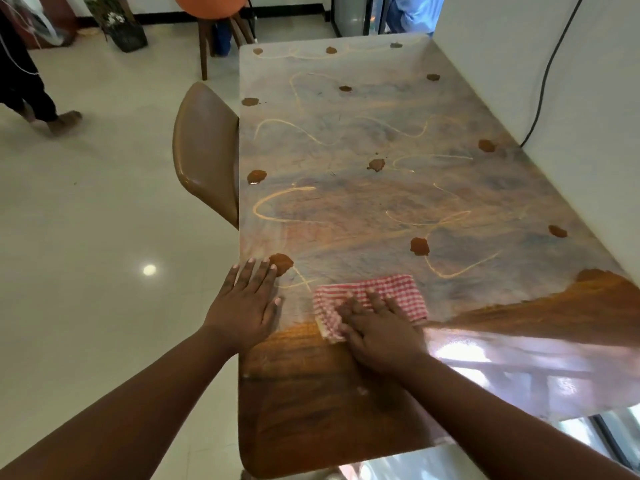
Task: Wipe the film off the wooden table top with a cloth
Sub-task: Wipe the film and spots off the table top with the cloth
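A red-and-white checked cloth (372, 303) lies folded on the wooden table top (311, 393) near its near edge, right at the boundary where bare brown wood meets the pale film (363, 140) that covers the rest of the surface out to the far edge. The right hand (381, 337) presses down on the cloth with fingers laid flat over it, while the left hand (246, 303) rests open and flat on the table by the left edge, fingers spread, holding nothing. A brown chair (204, 150) stands against the left edge, and a black cable (550, 67) hangs down the wall along the right edge.
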`<act>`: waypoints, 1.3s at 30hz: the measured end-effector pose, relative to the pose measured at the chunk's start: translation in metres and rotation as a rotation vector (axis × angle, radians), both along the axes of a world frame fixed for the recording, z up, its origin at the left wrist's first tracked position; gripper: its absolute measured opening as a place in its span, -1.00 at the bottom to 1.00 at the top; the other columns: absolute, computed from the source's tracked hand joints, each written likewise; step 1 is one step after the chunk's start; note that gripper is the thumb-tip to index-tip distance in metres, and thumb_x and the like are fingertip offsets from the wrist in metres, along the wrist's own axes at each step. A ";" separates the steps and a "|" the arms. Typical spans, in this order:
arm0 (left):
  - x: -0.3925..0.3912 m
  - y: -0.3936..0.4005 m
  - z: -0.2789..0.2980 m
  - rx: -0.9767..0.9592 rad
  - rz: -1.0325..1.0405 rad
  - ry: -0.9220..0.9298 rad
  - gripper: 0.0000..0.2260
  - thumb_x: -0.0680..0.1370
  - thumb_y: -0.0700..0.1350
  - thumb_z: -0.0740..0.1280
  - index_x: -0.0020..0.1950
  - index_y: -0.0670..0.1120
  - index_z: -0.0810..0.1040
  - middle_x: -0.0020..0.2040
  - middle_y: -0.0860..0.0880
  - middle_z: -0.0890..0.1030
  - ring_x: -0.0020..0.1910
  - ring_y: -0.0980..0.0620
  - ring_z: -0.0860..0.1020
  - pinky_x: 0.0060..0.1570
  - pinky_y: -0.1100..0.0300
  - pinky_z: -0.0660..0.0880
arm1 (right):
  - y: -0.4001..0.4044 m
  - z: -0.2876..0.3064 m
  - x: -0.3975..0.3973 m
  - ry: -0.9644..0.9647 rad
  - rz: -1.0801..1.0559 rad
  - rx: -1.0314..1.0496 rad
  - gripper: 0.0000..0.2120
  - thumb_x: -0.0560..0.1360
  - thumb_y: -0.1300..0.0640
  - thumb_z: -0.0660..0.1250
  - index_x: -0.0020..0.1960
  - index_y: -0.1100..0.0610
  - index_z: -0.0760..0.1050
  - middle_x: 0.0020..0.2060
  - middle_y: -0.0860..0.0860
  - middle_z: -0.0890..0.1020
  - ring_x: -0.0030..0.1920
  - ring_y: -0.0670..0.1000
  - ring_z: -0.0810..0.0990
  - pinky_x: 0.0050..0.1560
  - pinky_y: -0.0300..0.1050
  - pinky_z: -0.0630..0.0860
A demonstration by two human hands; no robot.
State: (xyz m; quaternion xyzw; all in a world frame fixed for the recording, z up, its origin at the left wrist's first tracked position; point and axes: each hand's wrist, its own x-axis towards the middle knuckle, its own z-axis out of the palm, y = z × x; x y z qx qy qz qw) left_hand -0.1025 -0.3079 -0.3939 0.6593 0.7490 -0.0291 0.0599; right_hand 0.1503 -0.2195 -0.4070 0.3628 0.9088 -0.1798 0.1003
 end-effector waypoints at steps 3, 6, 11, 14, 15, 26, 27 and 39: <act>0.001 -0.008 -0.003 -0.023 0.027 0.009 -0.32 0.51 0.19 -0.34 0.57 -0.09 -0.03 0.58 -0.08 -0.04 0.55 -0.07 -0.16 0.44 0.04 -0.35 | -0.022 -0.002 -0.042 0.036 0.133 -0.027 -0.49 0.60 -0.21 -0.17 0.53 -0.16 -0.02 0.53 -0.08 0.04 0.52 0.10 -0.13 0.40 0.12 -0.32; -0.003 -0.017 -0.008 -0.045 0.067 0.035 -0.36 0.54 0.16 -0.32 0.58 -0.08 -0.07 0.58 -0.08 -0.07 0.55 -0.08 -0.17 0.42 0.04 -0.38 | -0.038 -0.003 -0.043 0.024 0.218 -0.030 -0.47 0.58 -0.24 -0.22 0.53 -0.16 -0.10 0.53 -0.09 -0.02 0.51 0.07 -0.19 0.38 0.12 -0.35; -0.018 -0.026 -0.010 -0.040 0.100 0.012 -0.31 0.51 0.15 -0.35 0.57 -0.11 0.00 0.57 -0.10 0.02 0.55 -0.13 -0.08 0.45 -0.01 -0.29 | -0.031 0.000 -0.003 -0.016 0.227 -0.021 -0.49 0.58 -0.22 -0.19 0.52 -0.20 -0.02 0.52 -0.16 0.06 0.53 0.03 -0.11 0.43 0.07 -0.25; -0.029 -0.026 -0.013 -0.049 0.104 0.013 -0.37 0.55 0.13 -0.30 0.57 -0.10 -0.04 0.58 -0.10 -0.01 0.55 -0.12 -0.11 0.44 0.00 -0.32 | -0.032 0.008 -0.031 -0.038 0.111 -0.009 -0.49 0.60 -0.20 -0.17 0.53 -0.17 0.01 0.53 -0.13 0.07 0.53 0.08 -0.08 0.43 0.11 -0.26; -0.032 -0.025 -0.014 -0.047 0.095 0.014 -0.38 0.55 0.13 -0.29 0.57 -0.10 -0.05 0.58 -0.09 -0.02 0.55 -0.11 -0.12 0.43 0.01 -0.34 | -0.036 0.009 -0.047 -0.033 0.076 -0.010 -0.49 0.60 -0.20 -0.16 0.53 -0.15 0.01 0.53 -0.11 0.07 0.53 0.10 -0.08 0.42 0.14 -0.28; -0.080 -0.024 -0.023 -0.012 0.014 0.012 -0.41 0.57 0.09 -0.24 0.57 -0.11 -0.04 0.58 -0.08 -0.03 0.55 -0.10 -0.14 0.41 0.02 -0.36 | -0.096 0.004 -0.065 -0.059 0.077 0.038 -0.50 0.57 -0.24 -0.16 0.50 -0.25 0.00 0.49 -0.20 0.07 0.51 0.02 -0.04 0.41 0.09 -0.17; -0.084 -0.024 -0.024 -0.008 0.017 0.003 -0.41 0.57 0.09 -0.23 0.57 -0.11 -0.03 0.58 -0.08 -0.02 0.55 -0.10 -0.14 0.41 0.02 -0.36 | -0.094 0.006 -0.058 -0.082 0.051 0.074 -0.51 0.57 -0.25 -0.16 0.49 -0.27 0.02 0.47 -0.23 0.09 0.50 0.01 0.00 0.42 0.10 -0.11; -0.100 -0.023 -0.037 -0.019 -0.111 -0.021 -0.29 0.48 0.18 -0.48 0.57 -0.10 -0.12 0.57 -0.06 -0.15 0.54 -0.08 -0.21 0.39 0.03 -0.41 | -0.112 0.003 -0.145 -0.041 -0.030 0.034 -0.49 0.60 -0.19 -0.21 0.52 -0.15 -0.19 0.49 -0.13 -0.14 0.49 0.13 -0.25 0.39 0.18 -0.36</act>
